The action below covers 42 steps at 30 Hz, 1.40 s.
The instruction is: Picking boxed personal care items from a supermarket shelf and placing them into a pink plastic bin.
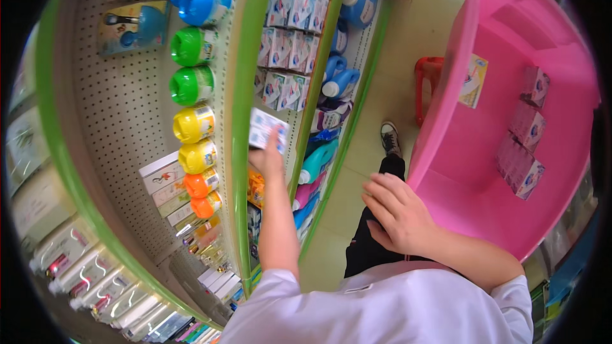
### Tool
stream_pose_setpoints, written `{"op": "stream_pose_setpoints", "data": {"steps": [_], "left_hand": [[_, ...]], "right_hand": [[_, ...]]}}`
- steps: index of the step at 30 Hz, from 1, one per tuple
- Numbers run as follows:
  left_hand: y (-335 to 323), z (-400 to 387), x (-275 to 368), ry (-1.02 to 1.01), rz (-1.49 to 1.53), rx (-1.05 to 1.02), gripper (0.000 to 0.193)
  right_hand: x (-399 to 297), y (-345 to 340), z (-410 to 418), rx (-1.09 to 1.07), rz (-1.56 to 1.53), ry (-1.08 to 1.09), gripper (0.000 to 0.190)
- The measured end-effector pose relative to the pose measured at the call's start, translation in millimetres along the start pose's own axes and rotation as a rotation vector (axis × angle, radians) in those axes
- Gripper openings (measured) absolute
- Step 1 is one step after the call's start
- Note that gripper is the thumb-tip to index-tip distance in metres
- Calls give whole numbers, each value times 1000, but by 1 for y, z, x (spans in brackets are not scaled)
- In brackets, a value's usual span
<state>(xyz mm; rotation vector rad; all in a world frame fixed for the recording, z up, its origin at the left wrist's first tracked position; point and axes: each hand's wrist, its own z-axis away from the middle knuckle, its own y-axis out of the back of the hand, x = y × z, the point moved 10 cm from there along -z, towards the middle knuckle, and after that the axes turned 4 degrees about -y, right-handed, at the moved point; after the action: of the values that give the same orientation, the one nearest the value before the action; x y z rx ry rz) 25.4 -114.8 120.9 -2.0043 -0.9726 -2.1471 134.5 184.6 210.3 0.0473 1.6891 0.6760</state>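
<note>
My left hand (pixel 270 155) grips a white soap carton (pixel 268 130) with blue and red print, at a shelf edged in green. Just beyond it on that shelf stand stacked soap cartons (pixel 287 91) in several rows. An orange packet (pixel 256 188) lies on the shelf close to my left wrist. My right hand (pixel 399 210) holds nothing and hovers in front of my body, fingers slightly apart, near the rim of a pink plastic tub (pixel 442 119). Inside the tub are purple-and-white soap cartons (pixel 526 126) in a row and a yellow carton (pixel 474 81).
Colourful bottles (pixel 196 83) line the upper shelf, left of the green shelf edge (pixel 244 119). Detergent bottles (pixel 342 81) fill the low shelf. A red plastic handle or frame (pixel 420 91) sits beside the tub. My shoe (pixel 390 138) is on the tiled floor (pixel 411 28).
</note>
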Motion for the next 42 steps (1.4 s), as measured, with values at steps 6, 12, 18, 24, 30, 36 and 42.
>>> {"op": "stream_pose_setpoints", "data": {"steps": [6,12,18,24,30,36,42], "left_hand": [[17,-135,-43,-44,-721,39,63],[-13,-174,-43,-162,-783,-60,67],[-49,-181,-59,8,-757,-449,64],[-57,-177,-66,28,-626,-470,67],[-59,-163,-61,84,-555,-479,79],[-46,-154,-42,63,-769,-256,71],[-49,-116,-7,-150,-850,-130,84]], "right_hand": [[3,-33,15,-105,316,232,31],[3,-38,17,-105,401,310,21],[1,-38,16,-95,417,313,20],[2,-37,14,-142,399,295,16],[1,-34,13,-62,434,266,23],[2,-34,13,-41,433,235,22],[2,-34,13,-51,367,200,22]]}}
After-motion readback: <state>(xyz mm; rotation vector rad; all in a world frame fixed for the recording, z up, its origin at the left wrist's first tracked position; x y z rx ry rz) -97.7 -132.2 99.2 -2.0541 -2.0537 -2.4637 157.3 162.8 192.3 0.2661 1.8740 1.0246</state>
